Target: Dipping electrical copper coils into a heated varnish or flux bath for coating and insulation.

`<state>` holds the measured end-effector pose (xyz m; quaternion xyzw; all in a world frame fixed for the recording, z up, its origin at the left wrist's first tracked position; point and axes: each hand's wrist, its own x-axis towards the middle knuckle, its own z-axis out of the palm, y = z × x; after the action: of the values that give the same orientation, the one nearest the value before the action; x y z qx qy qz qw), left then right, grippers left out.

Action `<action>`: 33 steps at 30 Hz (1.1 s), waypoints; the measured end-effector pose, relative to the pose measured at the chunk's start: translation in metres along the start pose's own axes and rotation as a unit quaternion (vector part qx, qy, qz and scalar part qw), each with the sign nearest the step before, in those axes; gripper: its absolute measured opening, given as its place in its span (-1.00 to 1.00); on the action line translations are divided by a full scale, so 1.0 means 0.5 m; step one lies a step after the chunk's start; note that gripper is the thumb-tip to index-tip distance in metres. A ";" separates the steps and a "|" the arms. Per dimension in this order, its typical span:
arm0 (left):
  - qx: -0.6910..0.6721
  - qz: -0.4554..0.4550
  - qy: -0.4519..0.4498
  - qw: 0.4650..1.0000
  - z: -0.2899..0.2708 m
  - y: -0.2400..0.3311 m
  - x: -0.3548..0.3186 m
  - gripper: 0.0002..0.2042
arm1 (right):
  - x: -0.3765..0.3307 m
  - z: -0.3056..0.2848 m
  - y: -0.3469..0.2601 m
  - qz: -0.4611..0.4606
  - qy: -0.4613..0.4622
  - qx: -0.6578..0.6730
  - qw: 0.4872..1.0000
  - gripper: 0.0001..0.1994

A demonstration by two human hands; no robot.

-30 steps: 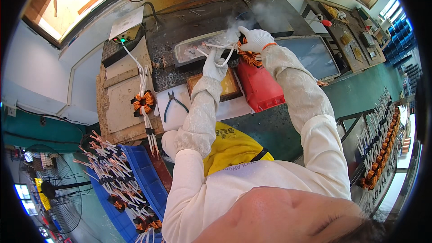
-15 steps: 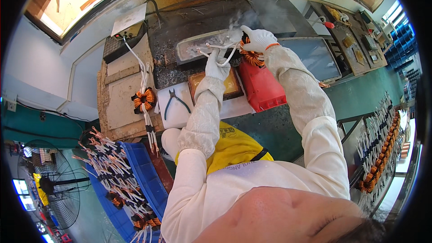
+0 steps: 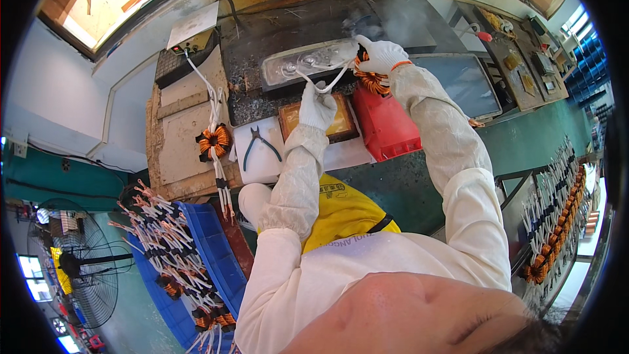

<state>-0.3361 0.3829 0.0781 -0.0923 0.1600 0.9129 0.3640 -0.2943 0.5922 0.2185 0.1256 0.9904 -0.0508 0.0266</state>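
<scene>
Copper coil (image 3: 371, 80) with white leads is held up at the far edge of the counter (image 3: 419, 183), right over the shiny solder tray (image 3: 301, 65), so that's where the action is. It's gripped by the right hand (image 3: 380, 56), gloved in white, fingers closed round the top of the coil. The white leads (image 3: 327, 82) are looped down toward the left hand (image 3: 316, 106), also gloved, whose fingers are pinched shut on the wire ends just beside the tray's near rim. A bit of smoke or steam can be seen above the tray.

Just beside the coil, a red bin (image 3: 386, 124) is parked on the counter, with an amber-coloured tray (image 3: 341, 128) touching it on the left, partly hidden by the left wrist. Further left, a pair of pliers (image 3: 259, 147) is laid on a white pad (image 3: 262, 164). Another coil (image 3: 214, 139) with long white leads is left on the wooden board (image 3: 177, 137) at the counter's left end. Below that edge, a blue crate (image 3: 216, 255) is stacked with more finished coils.
</scene>
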 end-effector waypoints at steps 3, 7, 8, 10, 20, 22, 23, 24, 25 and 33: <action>0.003 -0.017 -0.046 0.999 -0.028 0.010 0.004 -0.77 | -0.003 -0.004 -0.014 -0.003 0.008 0.000 1.000 -0.25; -0.007 -0.039 -0.030 0.999 -0.021 0.009 0.003 -0.79 | 0.000 0.000 -0.005 -0.004 0.001 0.002 1.000 -0.21; -0.007 -0.039 -0.031 0.999 -0.019 0.008 0.001 -0.79 | 0.001 0.001 -0.004 -0.004 0.002 0.002 1.000 -0.21; -0.021 -0.039 -0.025 0.999 -0.016 0.005 -0.002 -0.80 | 0.002 0.002 -0.004 -0.002 0.001 0.003 1.000 -0.21; -0.040 -0.027 -0.015 0.999 -0.020 -0.001 -0.005 -0.79 | -0.007 -0.007 -0.015 -0.001 0.006 0.000 1.000 -0.29; -0.035 -0.035 -0.015 0.999 -0.024 0.000 -0.003 -0.79 | -0.010 -0.012 -0.019 0.010 0.003 -0.002 1.000 -0.28; -0.035 -0.035 -0.014 0.999 -0.025 -0.001 -0.004 -0.79 | -0.010 -0.011 -0.019 0.011 0.003 -0.002 1.000 -0.28; -0.037 -0.033 -0.014 0.999 -0.026 -0.002 -0.005 -0.78 | -0.010 -0.011 -0.020 0.012 0.001 -0.002 1.000 -0.28; -0.038 -0.032 -0.014 0.999 -0.023 -0.004 -0.007 -0.78 | -0.010 -0.011 -0.019 0.014 -0.001 -0.002 1.000 -0.27; -0.037 -0.030 -0.004 0.999 -0.025 -0.004 -0.003 -0.76 | -0.008 -0.012 -0.020 0.009 0.002 0.000 1.000 -0.31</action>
<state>-0.3327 0.3789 0.0664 -0.1066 0.1217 0.9071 0.3887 -0.2931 0.5822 0.2258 0.1350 0.9892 -0.0505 0.0254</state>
